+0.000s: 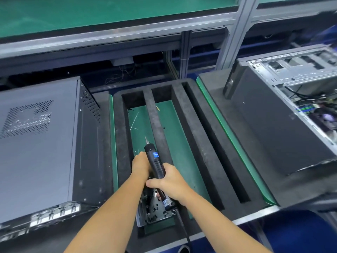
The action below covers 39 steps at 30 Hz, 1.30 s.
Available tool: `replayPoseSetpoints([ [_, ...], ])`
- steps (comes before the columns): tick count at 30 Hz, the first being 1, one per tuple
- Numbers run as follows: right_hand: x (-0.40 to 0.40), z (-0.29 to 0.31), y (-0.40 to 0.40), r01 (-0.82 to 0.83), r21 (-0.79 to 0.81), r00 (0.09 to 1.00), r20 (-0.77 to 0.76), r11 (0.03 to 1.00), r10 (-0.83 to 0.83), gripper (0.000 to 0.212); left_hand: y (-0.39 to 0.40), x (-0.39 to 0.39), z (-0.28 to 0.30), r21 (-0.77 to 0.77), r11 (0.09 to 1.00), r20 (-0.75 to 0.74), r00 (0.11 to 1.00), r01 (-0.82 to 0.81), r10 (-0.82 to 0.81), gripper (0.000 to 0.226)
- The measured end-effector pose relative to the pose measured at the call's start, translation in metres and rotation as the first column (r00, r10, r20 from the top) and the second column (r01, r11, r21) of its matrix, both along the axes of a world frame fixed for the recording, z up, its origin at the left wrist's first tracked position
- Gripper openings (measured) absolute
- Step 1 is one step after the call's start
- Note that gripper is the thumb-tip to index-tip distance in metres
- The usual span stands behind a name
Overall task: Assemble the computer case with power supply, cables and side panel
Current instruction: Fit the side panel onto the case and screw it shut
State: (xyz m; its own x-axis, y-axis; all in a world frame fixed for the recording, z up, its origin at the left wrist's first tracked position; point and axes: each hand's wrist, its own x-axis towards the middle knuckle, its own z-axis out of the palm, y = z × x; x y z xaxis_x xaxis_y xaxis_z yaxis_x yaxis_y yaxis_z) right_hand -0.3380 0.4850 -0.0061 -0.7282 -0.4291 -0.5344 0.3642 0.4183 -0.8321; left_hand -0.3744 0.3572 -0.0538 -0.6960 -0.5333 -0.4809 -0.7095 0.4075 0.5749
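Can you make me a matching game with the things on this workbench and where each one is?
Things:
1. closed dark grey metal computer case
2. open computer case with cables showing
3. black electric screwdriver with a blue label
4. shiny metal tray of small black screws

Places:
A. held in the right hand
B. far right of the bench
C. under the hands, near the front edge
D. left of the black foam pallet

Pairs: 1-D, 2-B, 3-A, 4-C
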Motion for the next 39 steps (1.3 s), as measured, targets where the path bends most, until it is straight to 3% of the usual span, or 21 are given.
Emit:
replayPoseSetpoints([
  [2, 0.001, 0.002, 0.001, 0.007, -0.004, 1.000, 0.010, 1.000, -0.007, 0.044, 0.000, 0.000, -0.002, -0.035, 0.999, 0.013, 1.000, 0.023, -0.023, 0.024],
  [3, 0.002, 0.002, 0.002, 0.008, -0.001, 1.000, 0.011, 1.000, -0.008, 0.041, 0.000, 0.003, 0.000, -0.112, 0.984, 0.013, 0.990, 0.141, -0.140, 0.026],
  [6, 0.005, 0.007, 0.007, 0.019, 0.005, 1.000, 0.004, 1.000, -0.019, 0.038, 0.002, 0.003, 0.011, -0.111, 0.974, 0.029, 0.981, 0.195, -0.193, 0.017],
  [12, 0.017, 0.032, 0.021, 0.062, -0.064, 0.995, -0.068, 0.996, -0.067, 0.044, -0.010, -0.013, 0.067, -0.169, 0.968, -0.228, 0.948, 0.187, -0.223, 0.034],
  [14, 0.025, 0.045, 0.022, 0.067, -0.104, 0.994, -0.081, 0.992, -0.076, 0.054, -0.014, -0.011, 0.090, -0.087, 0.984, -0.393, 0.902, 0.155, -0.177, 0.035],
  [17, 0.043, 0.066, 0.019, 0.089, -0.135, 0.988, -0.115, 0.987, -0.105, 0.090, -0.017, 0.005, 0.127, 0.106, 0.994, -0.585, 0.810, 0.031, 0.037, 0.029],
  [19, 0.062, 0.085, 0.014, 0.088, -0.185, 0.983, -0.140, 0.979, -0.115, 0.086, -0.020, 0.025, 0.152, 0.195, 0.981, -0.654, 0.746, 0.003, 0.128, 0.022],
  [20, 0.074, 0.094, 0.011, 0.087, -0.208, 0.980, -0.159, 0.974, -0.121, 0.074, -0.024, 0.037, 0.163, 0.278, 0.961, -0.668, 0.720, 0.007, 0.188, 0.019],
  [23, 0.116, 0.121, -0.003, 0.051, -0.239, 0.976, -0.195, 0.970, -0.100, 0.053, -0.048, 0.080, 0.191, 0.526, 0.847, -0.667, 0.658, 0.085, 0.348, 0.008],
  [25, 0.149, 0.134, -0.021, 0.016, -0.267, 0.973, -0.219, 0.964, -0.077, 0.045, -0.070, 0.114, 0.207, 0.605, 0.784, -0.660, 0.639, 0.140, 0.395, 0.007],
  [31, 0.229, 0.152, -0.089, -0.068, -0.341, 0.972, -0.236, 0.937, -0.015, 0.032, -0.149, 0.201, 0.233, 0.711, 0.680, -0.601, 0.657, 0.178, 0.456, 0.008],
  [39, 0.287, 0.120, -0.162, -0.180, -0.279, 0.970, -0.210, 0.943, 0.123, 0.035, -0.225, 0.286, 0.197, 0.838, 0.542, -0.453, 0.644, 0.070, 0.617, 0.009],
])
